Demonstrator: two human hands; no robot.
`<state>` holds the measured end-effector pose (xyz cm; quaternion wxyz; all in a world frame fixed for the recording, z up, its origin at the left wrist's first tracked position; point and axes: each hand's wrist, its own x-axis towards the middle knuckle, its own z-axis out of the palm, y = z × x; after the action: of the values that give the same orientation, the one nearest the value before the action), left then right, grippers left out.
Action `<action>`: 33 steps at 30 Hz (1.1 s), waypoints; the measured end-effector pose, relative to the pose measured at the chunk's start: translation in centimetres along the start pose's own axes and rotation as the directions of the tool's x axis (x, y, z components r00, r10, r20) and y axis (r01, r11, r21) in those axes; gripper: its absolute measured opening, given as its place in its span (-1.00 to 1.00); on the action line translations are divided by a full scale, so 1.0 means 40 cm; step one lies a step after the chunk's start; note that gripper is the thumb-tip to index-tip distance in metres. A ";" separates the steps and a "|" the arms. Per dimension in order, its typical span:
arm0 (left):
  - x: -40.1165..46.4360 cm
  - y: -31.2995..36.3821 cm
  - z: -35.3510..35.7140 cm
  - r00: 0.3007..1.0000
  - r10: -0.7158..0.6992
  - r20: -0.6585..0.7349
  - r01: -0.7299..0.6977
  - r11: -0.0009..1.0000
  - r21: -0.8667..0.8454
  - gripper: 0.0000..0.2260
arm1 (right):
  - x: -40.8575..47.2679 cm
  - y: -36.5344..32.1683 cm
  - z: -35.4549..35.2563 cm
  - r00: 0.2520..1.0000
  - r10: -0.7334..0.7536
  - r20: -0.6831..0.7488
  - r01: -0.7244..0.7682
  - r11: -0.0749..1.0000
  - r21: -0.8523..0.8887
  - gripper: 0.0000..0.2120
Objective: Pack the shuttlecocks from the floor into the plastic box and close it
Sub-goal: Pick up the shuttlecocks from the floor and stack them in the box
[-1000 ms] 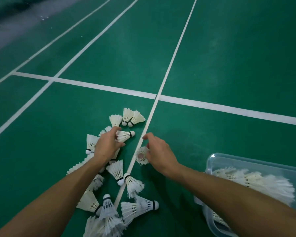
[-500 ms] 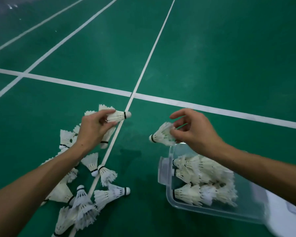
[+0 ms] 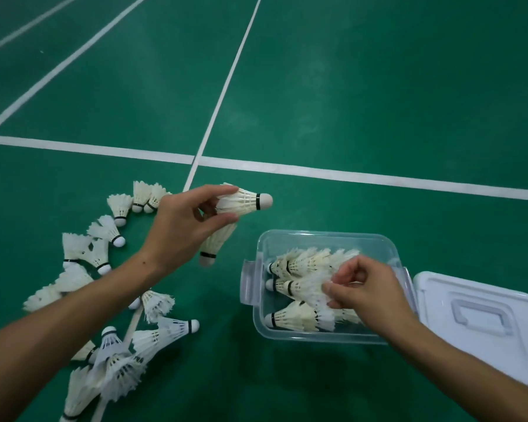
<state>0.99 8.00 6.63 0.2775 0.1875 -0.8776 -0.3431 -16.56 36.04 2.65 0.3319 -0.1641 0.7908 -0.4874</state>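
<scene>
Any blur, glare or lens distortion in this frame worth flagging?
Head view: dim, even light; wide-angle bending shows in the court lines; feathers under the right hand in the box smear softly; the shuttlecock in the left hand is sharp; no glare.

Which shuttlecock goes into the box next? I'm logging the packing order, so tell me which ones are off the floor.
The two the left hand grips: one shuttlecock with its cork pointing right, and another hanging cork down beneath it. The rest lie on the floor or in the plastic box.
</scene>
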 end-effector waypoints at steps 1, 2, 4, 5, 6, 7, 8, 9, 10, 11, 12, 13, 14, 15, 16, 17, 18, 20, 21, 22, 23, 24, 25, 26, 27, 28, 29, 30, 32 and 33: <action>-0.005 -0.001 0.004 1.000 0.001 0.010 -0.001 1.000 0.001 -0.58 | 0.003 0.020 0.028 1.000 0.017 0.013 -0.016 1.000 -0.025 -0.77; -0.011 -0.004 0.007 1.000 0.002 0.019 -0.002 1.000 0.003 -0.58 | 0.009 0.035 0.053 0.999 0.026 0.020 -0.025 0.999 -0.047 -0.77; -0.018 -0.009 0.013 0.999 0.002 0.032 -0.003 1.000 0.011 -0.58 | 0.024 0.054 0.094 0.999 0.021 0.029 -0.018 0.996 -0.088 -0.76; -0.020 -0.012 0.015 0.999 0.000 0.036 0.000 1.000 0.013 -0.58 | 0.030 0.058 0.110 0.999 0.011 0.032 -0.007 0.993 -0.121 -0.76; -0.023 -0.014 0.016 0.999 -0.004 0.038 0.003 1.000 0.012 -0.58 | 0.035 0.062 0.124 0.999 -0.001 0.032 0.006 0.987 -0.163 -0.76; -0.025 -0.015 0.017 0.999 -0.006 0.039 0.006 1.000 0.011 -0.58 | 0.038 0.066 0.135 1.000 -0.012 0.028 0.017 0.978 -0.208 -0.76; -0.028 -0.014 0.018 0.999 -0.008 0.045 0.008 1.000 0.011 -0.58 | 0.041 0.072 0.143 1.000 -0.023 0.018 0.027 0.969 -0.247 -0.76; -0.031 -0.012 0.019 0.999 -0.008 0.053 0.007 1.000 0.011 -0.58 | 0.046 0.077 0.147 0.999 -0.037 0.005 0.037 0.958 -0.286 -0.75; -0.034 -0.008 0.021 0.998 -0.002 0.063 0.001 1.000 0.015 -0.58 | 0.052 0.083 0.148 0.999 -0.054 -0.007 0.049 0.944 -0.326 -0.74; -0.037 -0.003 0.022 0.997 0.009 0.072 -0.010 1.000 0.020 -0.58 | 0.059 0.088 0.147 0.997 -0.069 -0.017 0.058 0.927 -0.370 -0.73; -0.039 0.001 0.024 0.997 0.018 0.078 -0.020 1.000 0.024 -0.58 | 0.065 0.091 0.144 0.996 -0.082 -0.020 0.066 0.906 -0.419 -0.71; -0.040 0.004 0.024 0.996 0.023 0.083 -0.024 0.999 0.022 -0.58 | 0.071 0.094 0.141 0.996 -0.091 -0.018 0.072 0.883 -0.464 -0.70; -0.042 0.007 0.025 0.996 0.023 0.087 -0.025 1.000 0.015 -0.59 | 0.075 0.098 0.139 0.995 -0.094 -0.010 0.077 0.863 -0.499 -0.69; -0.043 0.009 0.026 0.996 0.023 0.092 -0.024 1.000 0.009 -0.59 | 0.077 0.098 0.139 0.996 -0.092 0.005 0.081 0.849 -0.523 -0.68; -0.045 0.011 0.027 0.995 0.024 0.097 -0.025 1.000 0.007 -0.59 | 0.078 0.097 0.141 0.996 -0.085 0.018 0.081 0.833 -0.547 -0.68; -0.046 0.013 0.029 0.994 0.025 0.102 -0.026 1.000 0.007 -0.59 | 0.077 0.094 0.144 0.996 -0.091 0.024 0.088 0.807 -0.584 -0.67; -0.047 0.014 0.029 0.994 0.025 0.107 -0.026 1.000 0.007 -0.59 | 0.078 0.091 0.147 0.994 -0.103 0.029 0.098 0.765 -0.636 -0.65; -0.048 0.020 0.031 0.992 0.029 0.121 -0.029 1.000 -0.004 -0.59 | 0.078 0.081 0.149 0.991 -0.132 0.035 0.117 0.684 -0.720 -0.61; -0.049 0.025 0.034 0.991 0.034 0.131 -0.032 0.999 -0.011 -0.58 | 0.078 0.079 0.148 0.989 -0.144 0.037 0.124 0.660 -0.741 -0.61; -0.050 0.030 0.038 0.990 0.033 0.137 -0.031 0.999 -0.017 -0.57 | 0.078 0.078 0.146 0.988 -0.149 0.039 0.128 0.650 -0.749 -0.61; -0.051 0.034 0.042 0.989 0.021 0.143 -0.018 0.999 -0.027 -0.55 | 0.077 0.078 0.144 0.988 -0.149 0.043 0.131 0.652 -0.747 -0.61; -0.050 0.038 0.044 0.989 -0.001 0.150 0.008 0.999 -0.042 -0.53 | 0.076 0.081 0.141 0.989 -0.142 0.046 0.130 0.668 -0.732 -0.61; -0.049 0.042 0.046 0.987 -0.025 0.158 0.034 0.998 -0.055 -0.53 | 0.075 0.081 0.135 0.991 -0.128 0.050 0.126 0.699 -0.704 -0.62; -0.046 0.045 0.048 0.985 -0.035 0.168 0.046 0.997 -0.057 -0.56 | 0.072 0.080 0.126 0.993 -0.107 0.055 0.117 0.738 -0.665 -0.63; -0.042 0.048 0.048 0.983 -0.026 0.180 0.035 0.998 -0.047 -0.60 | 0.071 0.079 0.114 0.994 -0.087 0.065 0.109 0.771 -0.627 -0.64; -0.037 0.052 0.049 0.981 -0.001 0.196 0.007 0.999 -0.032 -0.65 | 0.068 0.075 0.100 0.994 -0.072 0.078 0.104 0.802 -0.588 -0.65; -0.032 0.058 0.050 0.976 0.032 0.217 -0.028 0.999 -0.023 -0.69 | 0.064 0.067 0.084 0.994 -0.060 0.094 0.102 0.836 -0.539 -0.66; -0.027 0.064 0.053 0.969 0.064 0.238 -0.061 0.998 -0.018 -0.73 | 0.060 0.058 0.065 0.993 -0.046 0.113 0.095 0.875 -0.474 -0.67; -0.016 0.074 0.061 0.955 0.106 0.278 -0.105 0.994 -0.019 -0.78 | 0.051 0.031 0.025 0.989 -0.020 0.149 0.067 0.948 -0.313 -0.69; -0.009 0.079 0.065 0.946 0.112 0.303 -0.108 0.994 -0.031 -0.78 | 0.045 0.012 0.006 0.986 -0.025 0.168 0.065 0.970 -0.236 -0.69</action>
<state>-0.75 11.66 7.14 0.1593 0.0813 -0.9164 -0.3580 -17.69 35.07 1.50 0.3622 -0.2605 0.8102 -0.3801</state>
